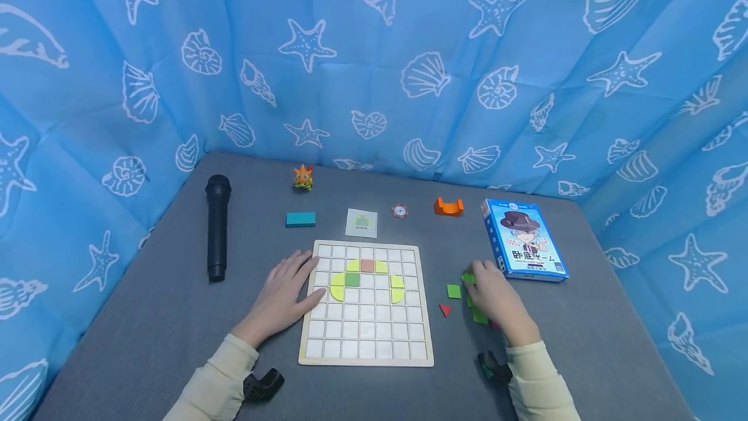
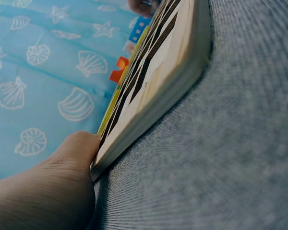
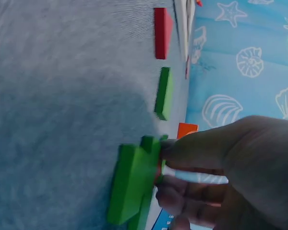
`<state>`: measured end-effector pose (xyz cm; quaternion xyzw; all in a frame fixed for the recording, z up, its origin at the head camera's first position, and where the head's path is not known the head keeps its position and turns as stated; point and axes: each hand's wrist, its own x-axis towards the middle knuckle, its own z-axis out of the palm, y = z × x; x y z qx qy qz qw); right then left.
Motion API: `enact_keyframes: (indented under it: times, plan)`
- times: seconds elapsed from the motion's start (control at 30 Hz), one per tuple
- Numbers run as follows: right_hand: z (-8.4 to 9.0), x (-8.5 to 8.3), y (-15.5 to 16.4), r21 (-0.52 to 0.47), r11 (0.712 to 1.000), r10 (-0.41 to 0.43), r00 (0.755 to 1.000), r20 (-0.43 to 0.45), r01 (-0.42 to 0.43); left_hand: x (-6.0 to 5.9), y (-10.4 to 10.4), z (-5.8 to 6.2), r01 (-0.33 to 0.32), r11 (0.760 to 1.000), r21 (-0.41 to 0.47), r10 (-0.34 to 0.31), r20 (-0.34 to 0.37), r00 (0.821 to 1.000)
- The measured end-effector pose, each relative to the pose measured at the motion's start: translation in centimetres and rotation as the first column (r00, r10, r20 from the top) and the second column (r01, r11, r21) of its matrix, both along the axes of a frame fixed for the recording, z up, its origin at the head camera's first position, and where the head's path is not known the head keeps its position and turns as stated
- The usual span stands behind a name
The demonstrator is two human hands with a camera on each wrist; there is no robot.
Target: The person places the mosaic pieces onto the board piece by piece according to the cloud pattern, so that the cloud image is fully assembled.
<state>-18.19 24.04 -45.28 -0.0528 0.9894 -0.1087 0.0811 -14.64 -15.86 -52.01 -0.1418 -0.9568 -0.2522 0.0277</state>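
A wooden grid board point(image 1: 367, 344) with white squares lies in front of me. On it, yellow curved pieces point(image 1: 337, 286), a green square point(image 1: 352, 279) and a salmon-coloured square point(image 1: 367, 266) form an arch. My left hand point(image 1: 284, 292) rests along the board's left edge, fingers extended, thumb over the grid; the left wrist view shows the thumb point(image 2: 79, 148) at the board's side. To the right, my right hand point(image 1: 494, 292) is over a small pile of green tiles point(image 3: 129, 184), its thumb and fingertips pinching at a green tile point(image 1: 467, 277). The hand partly hides the pile.
Beside the pile lie a loose green square point(image 1: 454, 291) and a red triangle point(image 1: 445, 310). Farther back are a microphone point(image 1: 218, 229), toy figure point(image 1: 303, 177), teal block point(image 1: 300, 219), pattern card point(image 1: 361, 223), round chip point(image 1: 400, 211), orange block point(image 1: 448, 207) and blue game box point(image 1: 526, 239).
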Motion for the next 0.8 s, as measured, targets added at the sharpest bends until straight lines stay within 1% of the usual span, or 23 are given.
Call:
enact_keyframes:
  times: [0.13, 0.23, 0.37, 0.47, 0.6, 0.7, 0.8]
  plan:
    - [0.0, 0.0, -0.1, -0.019, 0.999, 0.037, 0.999, -0.011, -0.037, 0.0, 0.0, -0.1, 0.001, 1.0, 0.002, -0.001, 0.007, 1.0]
    - [0.1, 0.0, 0.0, -0.02, 0.999, 0.035, 0.999, -0.016, -0.035, 0.0, 0.0, -0.1, -0.001, 1.0, -0.002, 0.001, 0.003, 1.0]
    - [0.1, -0.2, 0.1, -0.012, 0.999, 0.034, 0.999, -0.002, -0.034, 0.0, 0.0, -0.1, -0.004, 1.0, -0.008, 0.004, 0.006, 1.0]
    - [0.2, -0.3, 0.0, 0.003, 0.998, 0.055, 0.998, -0.012, -0.055, 0.0, 0.0, -0.1, -0.005, 1.0, -0.007, 0.005, 0.006, 1.0]
    - [0.4, -0.1, -1.0, 0.001, 0.994, 0.108, 0.991, -0.081, -0.108, -0.1, -0.1, -0.2, 0.0, 1.0, -0.01, 0.0, -0.001, 1.0]
    - [0.8, 0.2, -2.5, -0.023, 0.986, 0.16, 0.978, -0.136, -0.165, -0.1, -0.1, -0.2, 0.002, 1.0, -0.011, -0.002, -0.007, 1.0]
    - [1.1, 0.6, -4.3, -0.048, 0.972, 0.218, 0.96, -0.177, -0.229, -0.1, 0.0, -0.1, 0.001, 1.0, -0.01, -0.001, -0.008, 1.0]
